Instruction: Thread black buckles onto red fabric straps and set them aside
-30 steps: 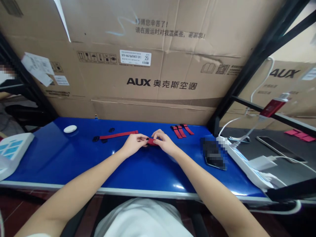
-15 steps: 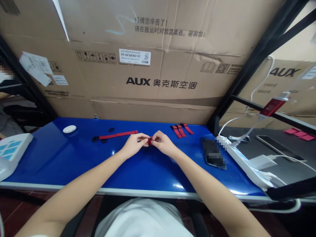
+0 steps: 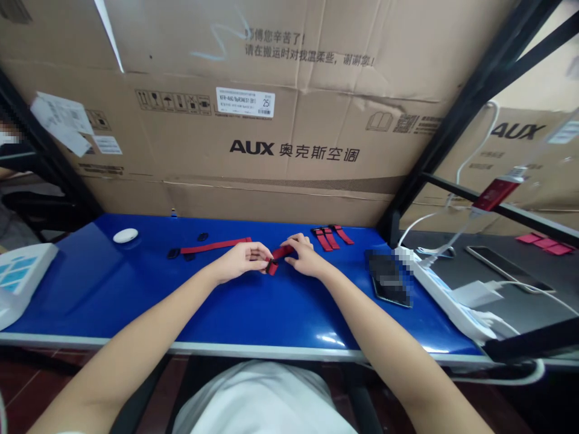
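Note:
Between my hands, above the blue table (image 3: 280, 319), is a short red webbing strap (image 3: 283, 251) with a dark buckle (image 3: 269, 266). My left hand (image 3: 242, 263) pinches the buckle end, where the strap forms a small loop. Closed on the strap's other part is my right hand (image 3: 304, 254), its fingers hiding some of the webbing. Left of my hands lies a longer red strap (image 3: 212, 246) with a black buckle (image 3: 174, 253) at its left end. A small black buckle (image 3: 202, 237) lies behind it. Several short red straps (image 3: 329, 239) with black buckles rest to the right.
A phone (image 3: 389, 278) and a white power strip (image 3: 446, 295) with cables stand on the right. At the left are a white oval object (image 3: 125, 235) and a white device (image 3: 27, 280). A large cardboard box (image 3: 280, 193) rises behind the table, beside a black metal frame (image 3: 452, 132).
My right hand has moved slightly right and up, away from my left, drawing out a length of red strap between them. The looped buckle end now shows at my left fingertips.

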A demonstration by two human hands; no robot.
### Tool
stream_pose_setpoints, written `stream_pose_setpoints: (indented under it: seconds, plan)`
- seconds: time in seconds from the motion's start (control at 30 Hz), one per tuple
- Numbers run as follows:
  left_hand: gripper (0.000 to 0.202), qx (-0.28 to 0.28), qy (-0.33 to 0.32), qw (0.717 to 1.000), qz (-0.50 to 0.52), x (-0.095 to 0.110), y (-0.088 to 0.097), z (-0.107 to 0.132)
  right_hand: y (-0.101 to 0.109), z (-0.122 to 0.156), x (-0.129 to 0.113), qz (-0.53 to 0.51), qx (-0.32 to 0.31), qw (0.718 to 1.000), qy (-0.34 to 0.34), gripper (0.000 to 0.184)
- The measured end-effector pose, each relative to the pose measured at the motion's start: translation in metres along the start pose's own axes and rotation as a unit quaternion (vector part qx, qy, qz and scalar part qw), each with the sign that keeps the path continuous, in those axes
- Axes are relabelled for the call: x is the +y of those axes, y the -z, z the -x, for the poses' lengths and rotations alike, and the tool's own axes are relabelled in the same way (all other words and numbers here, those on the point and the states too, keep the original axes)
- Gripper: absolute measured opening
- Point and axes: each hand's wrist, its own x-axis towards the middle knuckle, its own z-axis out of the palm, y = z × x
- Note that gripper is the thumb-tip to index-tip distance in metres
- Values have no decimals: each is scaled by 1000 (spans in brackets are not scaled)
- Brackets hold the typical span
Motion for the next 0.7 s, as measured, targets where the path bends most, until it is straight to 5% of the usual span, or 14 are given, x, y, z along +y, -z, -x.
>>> stream_pose_setpoints:
  seconds: [0.13, 0.27, 0.43, 0.57, 0.7]
  plan:
    - [33, 68, -11, 996, -50, 3, 20, -1, 3, -2, 9, -11, -1, 998, -61, 6]
    - [32, 176, -2, 980, -95, 0, 47, -2, 13, -4, 12, -165, -53, 981, -87, 20]
    - [20, 269, 23, 956, -118, -14, 61, -6, 14, -6, 7, -253, 10, 956, -145, 11]
    - [28, 233, 15, 971, -49, -17, 42, -9, 14, -2, -13, -339, 29, 928, -150, 18]
    - [38, 159, -4, 983, 93, -6, 11, -8, 19, 5, -35, -456, -52, 882, -104, 32]
